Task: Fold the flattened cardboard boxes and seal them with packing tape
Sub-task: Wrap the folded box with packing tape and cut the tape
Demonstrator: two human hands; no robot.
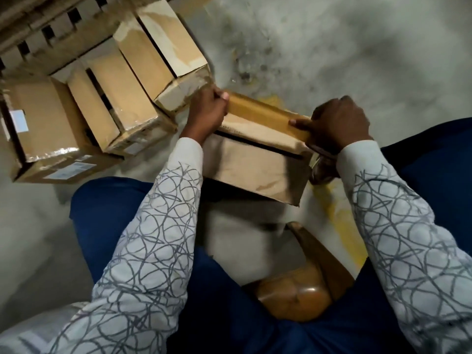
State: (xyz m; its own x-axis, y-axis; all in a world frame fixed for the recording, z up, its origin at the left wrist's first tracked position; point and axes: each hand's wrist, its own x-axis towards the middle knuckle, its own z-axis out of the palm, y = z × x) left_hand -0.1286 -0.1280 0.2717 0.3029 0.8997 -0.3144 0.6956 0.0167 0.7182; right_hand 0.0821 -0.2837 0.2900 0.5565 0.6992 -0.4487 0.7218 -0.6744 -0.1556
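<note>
A brown cardboard box [255, 167] is held up in front of my knees, its top flaps closed with a dark slit between them. A strip of brown packing tape [265, 111] runs along the far top edge. My left hand [207, 111] grips the box's left end, with the thumb on the tape's end. My right hand [337, 123] is curled over the tape roll [320, 162] at the box's right end, its thumb pressing on the strip. The hand hides most of the roll.
Several folded, taped boxes [132, 98] lie in a row on the floor at the left, beside a larger labelled box [43, 129]. Cardboard dividers [51, 26] fill the top left corner. I sit on a wooden stool [293, 297]. Grey concrete floor [357, 47] stretches beyond.
</note>
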